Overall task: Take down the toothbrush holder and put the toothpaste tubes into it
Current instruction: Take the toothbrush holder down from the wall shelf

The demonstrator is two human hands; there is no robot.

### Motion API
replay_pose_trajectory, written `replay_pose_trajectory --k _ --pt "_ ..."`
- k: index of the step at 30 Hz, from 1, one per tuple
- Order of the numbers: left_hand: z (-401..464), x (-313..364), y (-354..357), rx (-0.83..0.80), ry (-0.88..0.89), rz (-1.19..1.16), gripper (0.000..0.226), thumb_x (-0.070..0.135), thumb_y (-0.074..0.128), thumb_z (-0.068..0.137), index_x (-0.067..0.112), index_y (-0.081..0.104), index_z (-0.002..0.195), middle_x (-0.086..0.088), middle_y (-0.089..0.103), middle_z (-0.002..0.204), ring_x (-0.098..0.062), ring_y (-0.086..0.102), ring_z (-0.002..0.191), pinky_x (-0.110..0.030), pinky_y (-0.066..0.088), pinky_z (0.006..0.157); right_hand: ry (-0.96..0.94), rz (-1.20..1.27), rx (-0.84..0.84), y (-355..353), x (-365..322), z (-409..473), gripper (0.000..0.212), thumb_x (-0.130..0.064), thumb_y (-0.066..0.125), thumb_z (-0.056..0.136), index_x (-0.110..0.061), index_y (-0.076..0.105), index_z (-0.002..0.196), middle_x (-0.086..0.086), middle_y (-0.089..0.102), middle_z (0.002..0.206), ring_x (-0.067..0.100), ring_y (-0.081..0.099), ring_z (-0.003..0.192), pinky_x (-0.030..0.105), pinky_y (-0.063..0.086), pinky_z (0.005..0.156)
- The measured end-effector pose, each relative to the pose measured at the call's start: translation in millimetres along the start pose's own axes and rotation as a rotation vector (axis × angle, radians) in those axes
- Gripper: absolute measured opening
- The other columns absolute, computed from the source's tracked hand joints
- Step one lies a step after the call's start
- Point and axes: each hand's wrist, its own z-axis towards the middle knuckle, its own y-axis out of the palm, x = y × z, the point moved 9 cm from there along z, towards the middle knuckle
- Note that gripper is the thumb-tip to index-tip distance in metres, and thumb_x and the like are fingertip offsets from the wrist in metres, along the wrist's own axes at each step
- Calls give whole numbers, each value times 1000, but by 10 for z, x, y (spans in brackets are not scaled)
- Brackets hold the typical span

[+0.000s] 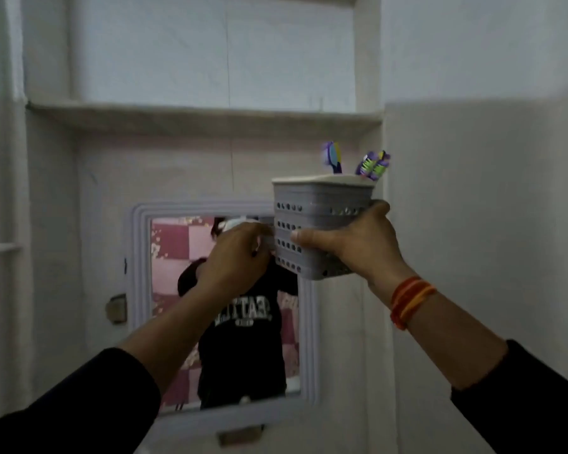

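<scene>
A grey perforated toothbrush holder (pixel 318 204) is up at the right of the mirror, held in the air against the wall. Toothbrush heads (pixel 373 165) in purple, green and blue stick out of its top. My right hand (pixel 358 240) grips the holder's right side and front, thumb across the front wall. My left hand (pixel 236 257) pinches the holder's lower left edge with closed fingers. No toothpaste tubes are in view.
A wall mirror (pixel 141 257) with a pale lilac frame hangs below and left of the holder and reflects a person in a black shirt. A stone shelf (pixel 177 116) runs above. A wall corner rises at the right, and a pipe stands at the far left.
</scene>
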Motion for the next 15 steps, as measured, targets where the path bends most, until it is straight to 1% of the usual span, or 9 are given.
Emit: replay_pose_trajectory --k 2,4,5,7,8,10,12,13,15 --pt "-363 -220 210 -30 -38 -34 21 6 62 89 9 75 105 -11 76 104 -27 72 95 -43 61 83 41 -26 -9 110 432 -323 114 -58 101 39 -17 38 125 -16 56 108 13 60 101 26 50 79" --pt "-761 -427 461 -78 -51 -60 17 -1 64 86 4 77 97 -13 76 103 -27 71 95 -39 61 82 89 -33 -13 231 877 -701 122 -54 102 40 -13 39 135 -10 56 120 12 59 106 27 50 82" --pt "-975 -544 612 -129 -80 -69 16 0 65 86 4 78 96 -12 77 99 -24 72 89 -35 61 77 103 -26 -12 282 1078 -906 125 -50 103 40 -11 38 140 -10 55 123 11 58 108 26 50 83" --pt "-1457 -816 926 -263 -200 -66 20 7 65 89 10 78 103 -7 79 98 -17 72 80 -27 59 71 129 -4 -10 365 1474 -1325 126 -41 105 43 -11 38 145 -9 56 131 10 59 114 24 50 87" --pt "-1724 -948 1096 -335 -252 -72 22 10 65 89 12 78 107 -5 79 99 -15 72 82 -26 58 73 158 -10 -20 417 1689 -1553 127 -38 106 44 -10 38 147 -7 57 136 12 60 119 26 52 91" --pt "-2225 -1150 1419 -476 -324 -96 21 14 67 90 13 79 107 -3 79 104 -13 72 90 -28 59 82 225 -50 -31 509 2093 -1997 131 -36 107 42 -8 39 150 3 59 145 19 61 128 34 56 99" --pt "-2682 -1296 1683 -615 -379 -95 20 16 69 89 11 79 106 -4 79 105 -15 72 94 -27 57 87 298 -96 -36 570 2475 -2431 134 -35 108 38 -7 39 150 8 60 146 24 62 131 43 58 102" --pt "-2902 -1357 1809 -691 -403 -85 21 17 71 89 10 79 108 -5 79 106 -17 73 96 -26 56 88 340 -115 -43 595 2661 -2648 135 -34 109 37 -6 40 150 10 60 146 26 63 132 44 58 102" --pt "-3298 -1487 2036 -842 -452 -53 25 21 73 89 11 78 112 -6 79 109 -19 73 101 -23 53 92 419 -151 -48 626 3007 -3040 135 -30 109 37 -3 40 150 12 60 146 27 64 130 38 57 101"
